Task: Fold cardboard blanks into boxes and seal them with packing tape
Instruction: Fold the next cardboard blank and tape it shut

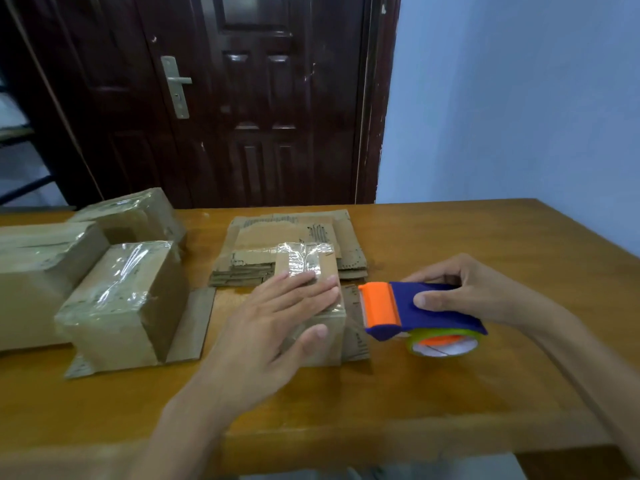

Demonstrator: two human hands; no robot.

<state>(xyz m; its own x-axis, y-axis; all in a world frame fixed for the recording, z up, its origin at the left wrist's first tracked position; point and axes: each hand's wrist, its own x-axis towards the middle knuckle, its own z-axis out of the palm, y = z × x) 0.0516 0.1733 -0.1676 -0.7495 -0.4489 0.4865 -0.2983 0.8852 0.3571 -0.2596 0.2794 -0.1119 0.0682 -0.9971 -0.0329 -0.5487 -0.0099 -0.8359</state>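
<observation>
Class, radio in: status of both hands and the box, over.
Left hand flat, pressing tape on small box. Right hand holds tape dispenser beside it. Nothing in the way.

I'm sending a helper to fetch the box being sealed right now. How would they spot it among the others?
On the wooden table, look just in front of the stack of flat cardboard blanks. The small box is the one under the left hand, beside the blue-and-orange tape dispenser; it looks smaller than the taped boxes at left.
</observation>
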